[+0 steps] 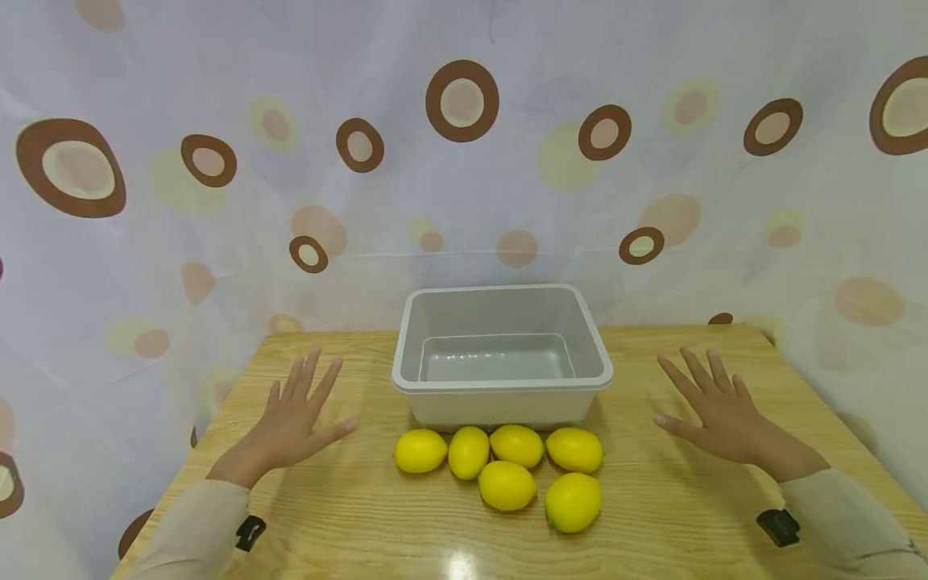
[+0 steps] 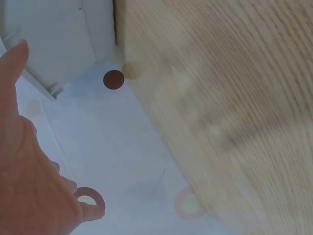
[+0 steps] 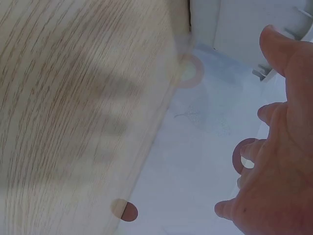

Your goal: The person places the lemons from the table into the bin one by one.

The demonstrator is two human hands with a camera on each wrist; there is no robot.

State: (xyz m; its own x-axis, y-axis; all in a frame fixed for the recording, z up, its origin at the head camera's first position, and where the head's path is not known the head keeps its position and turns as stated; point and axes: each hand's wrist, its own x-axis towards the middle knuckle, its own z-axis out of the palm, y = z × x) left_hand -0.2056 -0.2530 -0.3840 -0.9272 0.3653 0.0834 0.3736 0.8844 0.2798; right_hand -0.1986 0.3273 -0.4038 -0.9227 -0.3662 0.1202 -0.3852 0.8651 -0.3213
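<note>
Both hands are spread with straight fingers and hold nothing. My left hand point(image 1: 292, 423) is over the left part of the table, to the left of a light grey plastic bin point(image 1: 500, 403). On the other side, my right hand point(image 1: 721, 415) is over the table to the right of the bin. Several yellow lemons lie in front of the bin, among them a left one point(image 1: 420, 451), a middle one point(image 1: 507, 486) and a near right one point(image 1: 573, 503). Nothing lies inside the bin. Part of its outer wall shows beside the thumb in each wrist view.
The wooden table point(image 1: 348, 532) carries the bin near its back edge. Behind and at both sides hangs a pale curtain point(image 1: 406, 209) printed with brown, yellow and peach rounds. A dark wrist device point(image 1: 250, 532) shows by the left sleeve, another point(image 1: 779, 527) by the right.
</note>
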